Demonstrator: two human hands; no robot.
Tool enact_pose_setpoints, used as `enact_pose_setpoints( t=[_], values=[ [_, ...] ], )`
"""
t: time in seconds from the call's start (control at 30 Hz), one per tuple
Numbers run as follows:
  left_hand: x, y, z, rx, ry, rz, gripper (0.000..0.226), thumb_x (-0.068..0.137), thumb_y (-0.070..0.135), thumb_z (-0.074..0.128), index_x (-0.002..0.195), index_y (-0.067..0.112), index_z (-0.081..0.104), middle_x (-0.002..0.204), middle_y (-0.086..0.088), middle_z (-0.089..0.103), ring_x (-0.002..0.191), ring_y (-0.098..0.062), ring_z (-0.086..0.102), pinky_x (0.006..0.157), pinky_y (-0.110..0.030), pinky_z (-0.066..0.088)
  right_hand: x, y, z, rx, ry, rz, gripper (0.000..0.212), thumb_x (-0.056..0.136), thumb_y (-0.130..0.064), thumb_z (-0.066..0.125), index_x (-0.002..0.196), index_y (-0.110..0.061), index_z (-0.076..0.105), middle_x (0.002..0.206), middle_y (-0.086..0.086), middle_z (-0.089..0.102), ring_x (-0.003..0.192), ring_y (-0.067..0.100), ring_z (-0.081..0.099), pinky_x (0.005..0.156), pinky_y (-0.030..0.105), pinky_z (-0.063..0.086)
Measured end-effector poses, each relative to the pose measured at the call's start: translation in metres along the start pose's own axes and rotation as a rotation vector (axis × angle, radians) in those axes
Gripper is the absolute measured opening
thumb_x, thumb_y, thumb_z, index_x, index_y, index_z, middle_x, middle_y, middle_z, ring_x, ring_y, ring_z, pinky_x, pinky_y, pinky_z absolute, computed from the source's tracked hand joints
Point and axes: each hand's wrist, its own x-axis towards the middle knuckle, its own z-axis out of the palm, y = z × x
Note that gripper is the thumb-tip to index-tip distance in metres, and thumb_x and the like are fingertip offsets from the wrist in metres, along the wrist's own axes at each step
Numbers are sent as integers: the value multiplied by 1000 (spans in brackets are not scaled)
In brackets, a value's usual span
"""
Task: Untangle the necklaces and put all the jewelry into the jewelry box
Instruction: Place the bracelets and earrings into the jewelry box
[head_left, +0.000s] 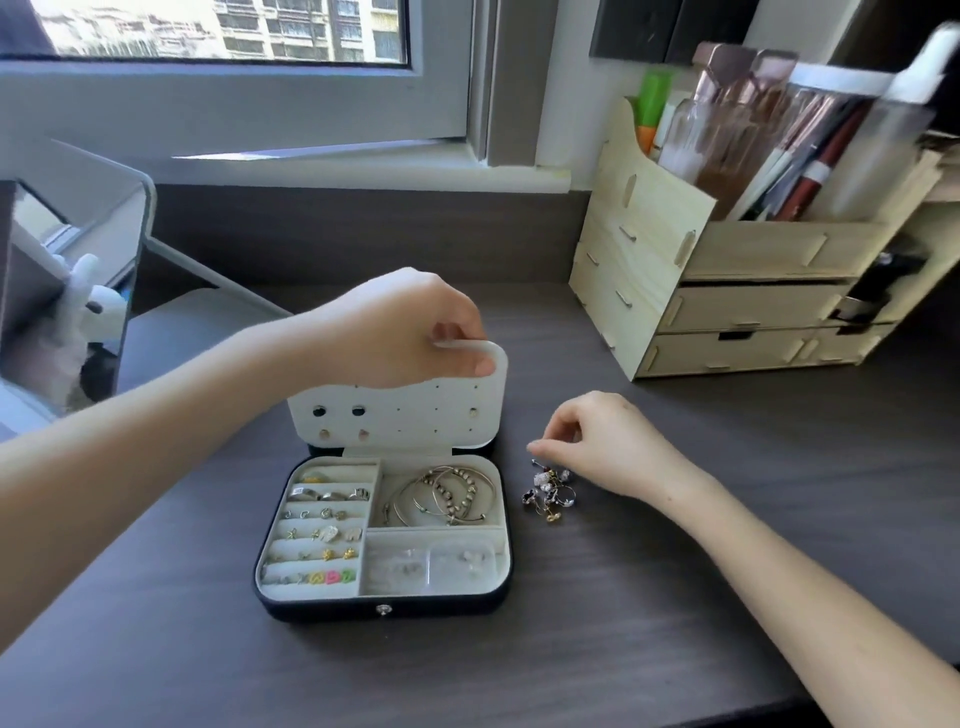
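The dark wood-grain desk (649, 597) carries a pale plywood organizer (649, 249), cut off at the right edge, and a mirror (67, 291), cut off at the left. The black jewelry box (384, 610) lies open. The left hand (405, 327) grips the top edge of its white perforated earring panel (415, 415) and partly hides it. Thin metal bangles (447, 493) fill the upper right compartment. The right hand (597, 441) hovers with curled fingers over a small jewelry pile (550, 488) just beside the box; I cannot tell whether it pinches anything.
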Motion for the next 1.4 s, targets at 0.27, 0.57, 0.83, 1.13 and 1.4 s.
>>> enact_pose_setpoints(
  t=[0.27, 0.57, 0.83, 1.13, 1.4],
  values=[
    [7, -4, 15, -27, 125, -64, 21, 87, 32, 63, 91, 13, 69, 83, 1, 66, 75, -21, 59, 69, -34, 50, 12, -14, -3, -131, -184, -18, 16, 86, -27, 65, 78, -14, 70, 77, -4, 64, 74, 9, 55, 65, 21, 38],
    [13, -10, 21, -172, 198, -102, 15, 81, 35, 70, 95, 28, 66, 75, 11, 61, 70, -10, 57, 65, -27, 47, -1, -46, -30, 920, 102, -148, 7, 88, -6, 61, 81, -6, 62, 61, 0, 64, 52, 7, 55, 50, 16, 42],
    [4, -16, 10, -545, 230, 58, 7, 84, 18, 70, 88, 23, 71, 87, 0, 66, 75, -15, 57, 67, -22, 45, 12, -62, -22, 1560, 20, -1, 19, 68, -17, 65, 77, -8, 51, 56, 3, 62, 46, 8, 53, 49, 17, 47],
    [-5, -15, 14, -553, 295, 125, 20, 78, 39, 63, 79, 20, 68, 81, 2, 63, 74, -16, 57, 69, -37, 49, 15, -73, -22, 1558, 77, 0, 17, 77, -17, 64, 75, -7, 51, 52, 3, 62, 41, 7, 51, 43, 15, 43],
    [-10, -10, 17, -483, 369, 161, 15, 82, 32, 57, 79, 20, 66, 85, 5, 62, 76, -17, 59, 69, -36, 49, 2, -71, -23, 1267, 34, 76, 52, 97, -45, 36, 65, -6, 52, 47, 10, 56, 35, 14, 41, 36, 18, 27]
  ],
)
